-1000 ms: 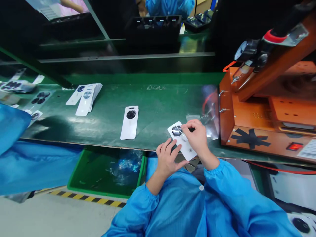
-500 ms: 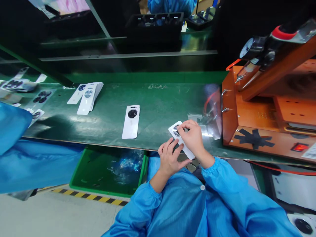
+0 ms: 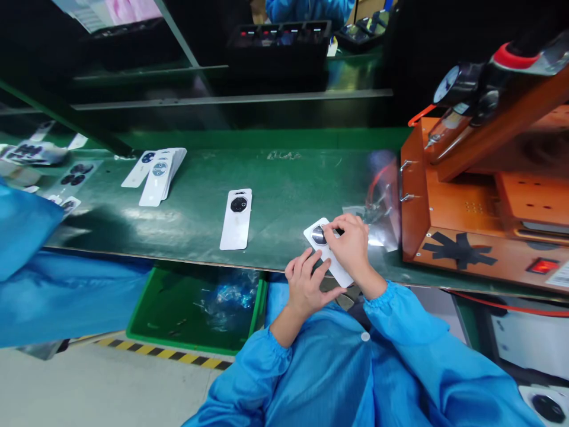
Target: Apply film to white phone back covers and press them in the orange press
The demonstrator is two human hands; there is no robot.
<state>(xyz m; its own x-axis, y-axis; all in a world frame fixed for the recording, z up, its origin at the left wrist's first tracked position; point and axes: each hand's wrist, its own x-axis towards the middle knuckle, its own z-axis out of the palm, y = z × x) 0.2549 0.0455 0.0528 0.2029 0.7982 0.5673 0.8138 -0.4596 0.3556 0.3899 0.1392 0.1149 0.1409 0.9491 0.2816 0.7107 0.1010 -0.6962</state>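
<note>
My left hand [image 3: 306,286] holds the near end of a white phone back cover [image 3: 320,243] from below, at the front edge of the green belt [image 3: 284,190]. My right hand [image 3: 352,246] rests on top of that cover, fingertips pinched beside its round dark camera ring. Whether a film or small part sits between those fingertips is too small to tell. A second white back cover [image 3: 237,218] lies flat on the belt to the left, and a fanned stack of back covers [image 3: 159,171] lies farther left.
An orange machine [image 3: 484,201] with a gauge and a lit red switch stands at the right. Clear plastic film [image 3: 377,201] lies beside it. A green bin [image 3: 195,308] with plastic scraps sits under the belt. A person's blue sleeve [image 3: 26,225] is at left; black trays [image 3: 280,41] stand behind.
My right fingertips slid across the camera ring of the held cover and back a little. The cover and my left hand stayed almost in place.
</note>
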